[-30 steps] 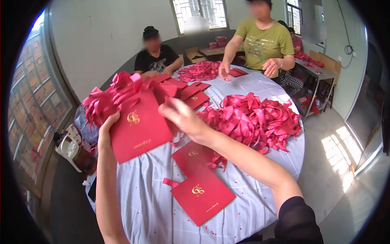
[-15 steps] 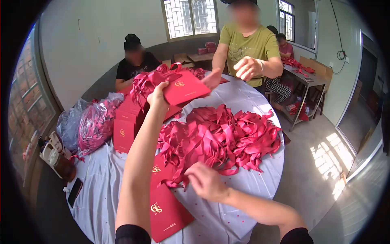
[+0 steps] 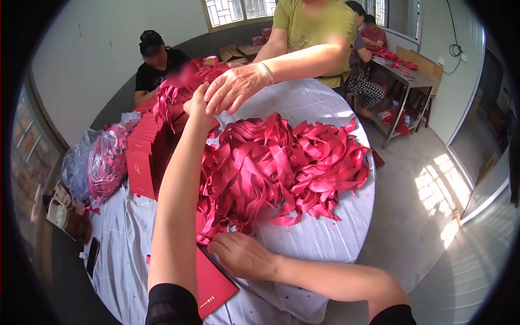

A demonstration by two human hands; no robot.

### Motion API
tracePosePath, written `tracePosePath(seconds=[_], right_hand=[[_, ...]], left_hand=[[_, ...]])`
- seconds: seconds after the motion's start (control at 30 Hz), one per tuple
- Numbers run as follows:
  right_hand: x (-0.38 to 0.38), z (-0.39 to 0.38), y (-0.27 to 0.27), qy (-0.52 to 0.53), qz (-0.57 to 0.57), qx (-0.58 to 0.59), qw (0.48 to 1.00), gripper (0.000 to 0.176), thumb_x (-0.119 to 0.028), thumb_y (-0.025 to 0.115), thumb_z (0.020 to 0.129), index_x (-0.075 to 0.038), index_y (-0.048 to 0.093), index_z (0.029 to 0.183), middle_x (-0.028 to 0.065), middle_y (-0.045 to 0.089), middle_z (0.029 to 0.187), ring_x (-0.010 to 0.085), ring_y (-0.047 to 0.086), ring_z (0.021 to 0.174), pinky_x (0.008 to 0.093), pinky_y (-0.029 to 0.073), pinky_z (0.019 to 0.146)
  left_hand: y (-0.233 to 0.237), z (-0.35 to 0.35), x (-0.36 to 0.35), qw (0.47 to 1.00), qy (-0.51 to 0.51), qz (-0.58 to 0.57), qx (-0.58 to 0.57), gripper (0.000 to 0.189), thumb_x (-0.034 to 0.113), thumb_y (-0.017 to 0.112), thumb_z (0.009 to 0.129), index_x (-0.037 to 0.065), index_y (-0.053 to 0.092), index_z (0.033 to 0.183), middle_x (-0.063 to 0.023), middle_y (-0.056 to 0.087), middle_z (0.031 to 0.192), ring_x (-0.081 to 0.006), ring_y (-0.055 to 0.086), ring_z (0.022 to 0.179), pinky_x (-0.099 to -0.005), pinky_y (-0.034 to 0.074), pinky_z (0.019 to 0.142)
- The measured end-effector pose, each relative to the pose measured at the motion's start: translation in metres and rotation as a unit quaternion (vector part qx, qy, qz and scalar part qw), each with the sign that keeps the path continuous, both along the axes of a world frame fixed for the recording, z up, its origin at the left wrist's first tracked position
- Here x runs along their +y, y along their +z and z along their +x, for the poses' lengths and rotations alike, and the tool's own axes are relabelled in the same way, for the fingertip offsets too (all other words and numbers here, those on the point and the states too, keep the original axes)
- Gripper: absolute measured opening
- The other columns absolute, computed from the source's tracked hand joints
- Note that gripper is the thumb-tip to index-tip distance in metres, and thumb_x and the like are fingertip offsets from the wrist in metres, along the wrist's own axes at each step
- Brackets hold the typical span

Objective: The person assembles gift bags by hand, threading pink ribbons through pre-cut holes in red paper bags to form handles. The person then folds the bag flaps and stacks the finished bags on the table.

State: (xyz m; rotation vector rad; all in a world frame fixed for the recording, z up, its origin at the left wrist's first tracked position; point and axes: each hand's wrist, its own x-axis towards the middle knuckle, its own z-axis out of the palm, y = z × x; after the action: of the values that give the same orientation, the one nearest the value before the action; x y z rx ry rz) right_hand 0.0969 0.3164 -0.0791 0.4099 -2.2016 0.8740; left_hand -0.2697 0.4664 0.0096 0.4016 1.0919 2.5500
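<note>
My left hand (image 3: 197,101) is stretched forward over the table, touching or almost touching a co-worker's hand (image 3: 234,88). That hand hides most of my fingers, so what they grip, if anything, does not show. Red ribbons (image 3: 169,100) hang just left of it. My right hand (image 3: 244,258) rests low at the near edge of a big heap of red satin ribbons (image 3: 271,168), fingers curled under and their tips hidden. Partly beneath my forearms lies a flat red paper piece (image 3: 214,287) with small pale print, like a folded gift bag.
A row of upright red paper pieces (image 3: 142,170) stands at the left, beside plastic bags of ribbon (image 3: 108,162). A phone (image 3: 93,253) and a cup (image 3: 76,225) are near the left edge. Co-workers sit or stand beyond the round table with its white cloth (image 3: 325,244).
The red piece with ribbons that my left hand held out is now mostly hidden behind the co-worker's hand, which has come over mine. My right hand has dropped lower and left, its fingers curling.
</note>
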Motion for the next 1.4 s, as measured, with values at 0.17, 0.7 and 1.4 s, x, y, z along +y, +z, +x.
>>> tracePosePath(seconds=[0.17, 0.7, 1.4], right_hand=[[0.001, 0.0, 0.004, 0.007, -0.011, 0.0, 1.0, 0.027, 0.003, 0.059, 0.069, -0.001, 0.055, 0.096, 0.0131, 0.055, 0.087, 0.0306, 0.059, 0.08, 0.0399, 0.048, 0.071], [0.009, 0.002, 0.004, -0.015, 0.056, -0.032, 0.998, 0.024, 0.001, 0.058, 0.07, 0.0, 0.058, 0.094, 0.0133, 0.057, 0.089, 0.0301, 0.06, 0.078, 0.0375, 0.049, 0.07], [-0.005, 0.007, 0.037, -0.034, -0.028, -0.08, 0.996, 0.014, 0.005, 0.058, 0.081, 0.0, 0.062, 0.094, 0.011, 0.059, 0.088, 0.0232, 0.06, 0.077, 0.0321, 0.048, 0.067]], left_hand=[[0.016, 0.023, 0.0, 0.99, 0.05, -0.123, -0.051, 0.047, 0.011, 0.084, 0.063, -0.009, 0.054, 0.093, -0.017, 0.064, 0.087, -0.0263, 0.063, 0.07, -0.0397, 0.055, 0.064], [0.057, 0.09, -0.033, 0.887, -0.233, -0.367, 0.156, 0.075, 0.053, 0.058, 0.088, 0.009, 0.034, 0.142, -0.0124, 0.032, 0.15, -0.0395, 0.043, 0.127, -0.0496, 0.033, 0.103], [-0.022, 0.27, -0.418, 0.685, -0.021, -0.572, 0.451, 0.029, 0.009, 0.073, 0.074, 0.003, 0.064, 0.101, -0.0117, 0.058, 0.096, -0.0287, 0.054, 0.096, -0.0366, 0.046, 0.084]])
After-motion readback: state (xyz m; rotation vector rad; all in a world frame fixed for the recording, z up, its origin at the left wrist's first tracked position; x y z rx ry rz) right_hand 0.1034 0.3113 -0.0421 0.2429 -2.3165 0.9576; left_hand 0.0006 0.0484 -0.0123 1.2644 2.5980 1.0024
